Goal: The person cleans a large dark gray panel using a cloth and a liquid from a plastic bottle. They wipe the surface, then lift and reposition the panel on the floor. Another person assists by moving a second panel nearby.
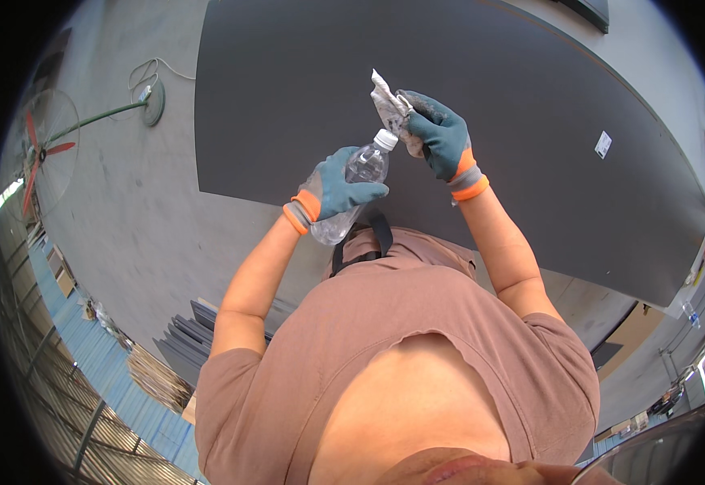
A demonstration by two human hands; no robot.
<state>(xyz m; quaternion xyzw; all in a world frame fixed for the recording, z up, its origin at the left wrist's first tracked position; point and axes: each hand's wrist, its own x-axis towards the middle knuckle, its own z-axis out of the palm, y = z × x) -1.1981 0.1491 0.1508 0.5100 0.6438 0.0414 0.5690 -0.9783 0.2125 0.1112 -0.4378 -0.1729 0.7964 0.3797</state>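
My left hand (338,187), in a teal and grey work glove with an orange cuff, is closed around a clear plastic bottle (366,166). The bottle leans with its white cap (385,139) toward the upper right. Just right of the cap, my right hand (439,133), gloved alike, pinches a crumpled whitish rag (393,111) with grey stains. The rag's lower end hangs close beside the cap; whether they touch I cannot tell. Both hands are above a large dark grey panel (288,97).
On the panel's right part sits a small white label (603,145). A standing fan (43,151) with red blades is at the far left, its round base (153,102) near the panel. Stacked dark strips (187,338) lie at lower left. Another clear bottle (691,314) stands far right.
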